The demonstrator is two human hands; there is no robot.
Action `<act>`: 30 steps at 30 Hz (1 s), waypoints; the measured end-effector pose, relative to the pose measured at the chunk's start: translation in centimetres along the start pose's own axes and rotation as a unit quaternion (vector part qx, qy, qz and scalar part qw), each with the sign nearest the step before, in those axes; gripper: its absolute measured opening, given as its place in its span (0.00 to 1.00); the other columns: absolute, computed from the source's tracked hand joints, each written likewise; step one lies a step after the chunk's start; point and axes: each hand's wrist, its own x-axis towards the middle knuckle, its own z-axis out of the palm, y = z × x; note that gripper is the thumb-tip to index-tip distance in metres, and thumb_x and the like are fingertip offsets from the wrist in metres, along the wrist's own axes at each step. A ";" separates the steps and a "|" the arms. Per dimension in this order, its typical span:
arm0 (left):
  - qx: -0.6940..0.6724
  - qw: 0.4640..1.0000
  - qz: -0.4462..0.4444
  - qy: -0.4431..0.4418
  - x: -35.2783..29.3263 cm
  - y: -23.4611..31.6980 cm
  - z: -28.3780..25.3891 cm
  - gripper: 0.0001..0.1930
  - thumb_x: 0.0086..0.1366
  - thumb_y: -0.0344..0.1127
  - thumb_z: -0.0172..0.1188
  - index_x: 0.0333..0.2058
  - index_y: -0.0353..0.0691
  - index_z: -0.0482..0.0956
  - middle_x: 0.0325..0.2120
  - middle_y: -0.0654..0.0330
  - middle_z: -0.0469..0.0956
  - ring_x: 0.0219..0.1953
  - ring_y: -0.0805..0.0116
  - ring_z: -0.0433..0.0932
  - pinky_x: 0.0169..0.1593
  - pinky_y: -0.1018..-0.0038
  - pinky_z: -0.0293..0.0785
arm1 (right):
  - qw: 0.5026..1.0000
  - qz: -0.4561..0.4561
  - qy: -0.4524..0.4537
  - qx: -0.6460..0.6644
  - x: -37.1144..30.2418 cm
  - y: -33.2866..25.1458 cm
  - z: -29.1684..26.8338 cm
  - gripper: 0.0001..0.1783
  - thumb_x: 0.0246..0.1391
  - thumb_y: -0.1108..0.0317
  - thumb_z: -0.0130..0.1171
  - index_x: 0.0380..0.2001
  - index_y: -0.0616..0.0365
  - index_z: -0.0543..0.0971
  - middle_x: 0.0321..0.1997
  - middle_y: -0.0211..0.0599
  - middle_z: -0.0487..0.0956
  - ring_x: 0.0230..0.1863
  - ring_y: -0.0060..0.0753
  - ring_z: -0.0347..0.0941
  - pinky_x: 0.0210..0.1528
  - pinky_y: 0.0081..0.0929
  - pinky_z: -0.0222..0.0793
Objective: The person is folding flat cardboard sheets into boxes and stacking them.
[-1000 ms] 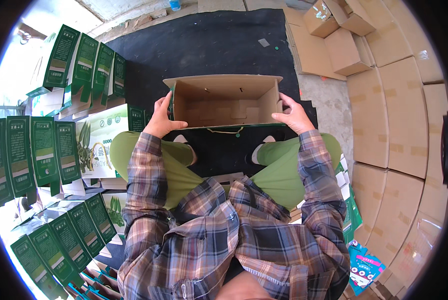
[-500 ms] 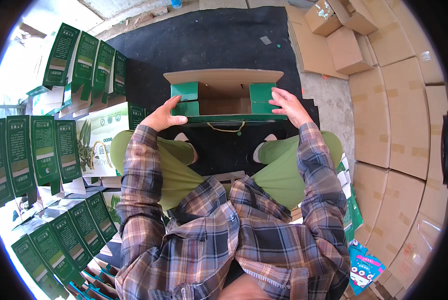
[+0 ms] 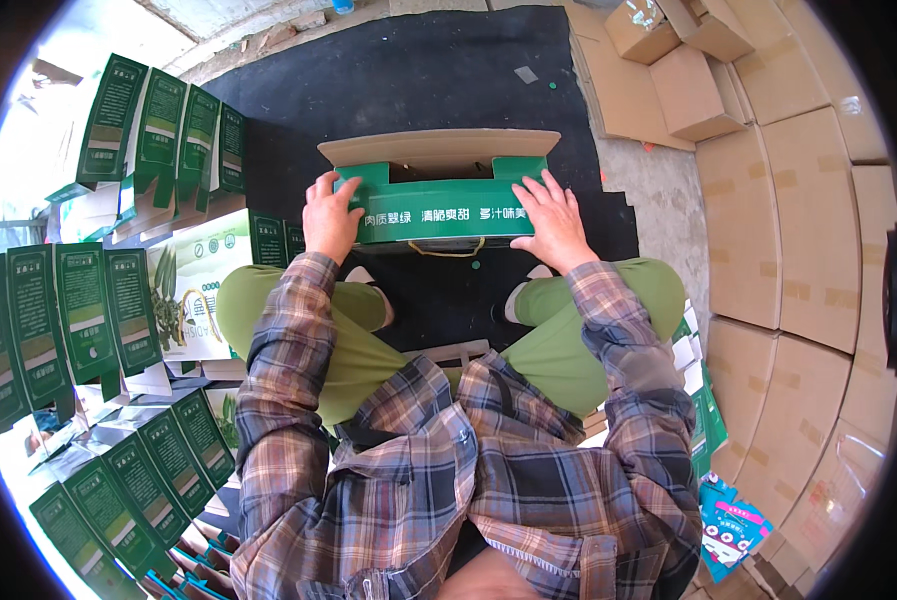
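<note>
A green cardboard carton (image 3: 433,207) stands on the black mat in front of my knees. Its near flap, green with white print, is folded up partway over the opening. The far flap (image 3: 438,146) stands raised, brown inside facing me. A dark gap into the carton shows between two green end flaps. My left hand (image 3: 330,217) grips the left end of the near flap, thumb on its face. At the other end, my right hand (image 3: 555,222) holds the flap with thumb and fingers spread along it. A yellow cord handle (image 3: 448,250) hangs on the near side.
Rows of open green cartons (image 3: 88,310) fill my left side, beside a white printed carton (image 3: 193,300). Brown cardboard boxes (image 3: 743,230) are stacked at my right, with open ones (image 3: 693,90) at the far right. Under the carton spreads a black mat (image 3: 418,75).
The near flap has come up, covering the near end tabs and part of the opening. Both hands have moved inward onto the flap's ends.
</note>
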 end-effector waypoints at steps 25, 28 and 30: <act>0.021 0.983 0.142 -0.112 -0.5 1.6 1.4 0.47 0.34 0.41 0.74 0.58 0.51 0.63 0.47 0.56 0.66 0.52 0.54 0.63 0.57 0.57 0.56 | 0.998 -0.011 -0.055 0.007 -0.1 -0.1 2.3 0.48 0.37 0.67 0.69 0.62 0.55 0.56 0.62 0.39 0.60 0.65 0.42 0.53 0.62 0.56 0.50; 0.019 0.978 0.181 -0.103 -0.8 2.1 1.4 0.49 0.37 0.42 0.74 0.60 0.45 0.59 0.49 0.55 0.65 0.53 0.53 0.62 0.57 0.59 0.56 | 0.998 -0.010 -0.066 -0.018 0.2 -0.8 2.6 0.50 0.39 0.65 0.68 0.64 0.54 0.52 0.68 0.39 0.53 0.69 0.42 0.46 0.64 0.56 0.47; 0.007 0.975 0.199 -0.099 -1.1 2.2 1.4 0.48 0.38 0.42 0.74 0.59 0.44 0.60 0.49 0.54 0.65 0.54 0.53 0.63 0.57 0.59 0.57 | 0.998 -0.013 -0.067 -0.011 0.7 -1.5 2.6 0.50 0.39 0.65 0.68 0.64 0.53 0.52 0.68 0.39 0.52 0.70 0.42 0.44 0.64 0.56 0.47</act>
